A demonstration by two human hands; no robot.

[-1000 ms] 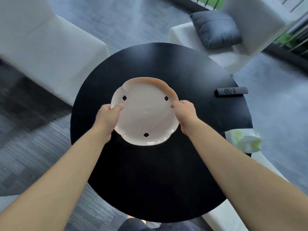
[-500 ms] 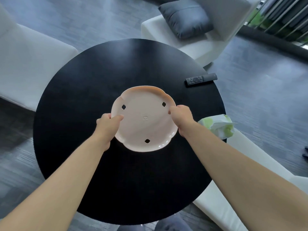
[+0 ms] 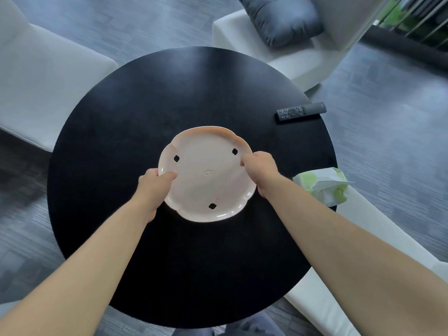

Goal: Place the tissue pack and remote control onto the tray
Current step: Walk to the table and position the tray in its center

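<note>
A pale pink scalloped tray with three small dark holes lies near the middle of the round black table. My left hand grips its left rim and my right hand grips its right rim. A black remote control lies at the table's far right edge. A green and white tissue pack sits at the right edge, just right of my right forearm.
A white armchair with a dark grey cushion stands beyond the table. Another white seat stands at the left, and a white bench runs along the lower right. Grey carpet surrounds the table.
The view has shifted, so the table sits differently in frame. Both hands stay on the tray's rims, and the tray has turned slightly on the table.
</note>
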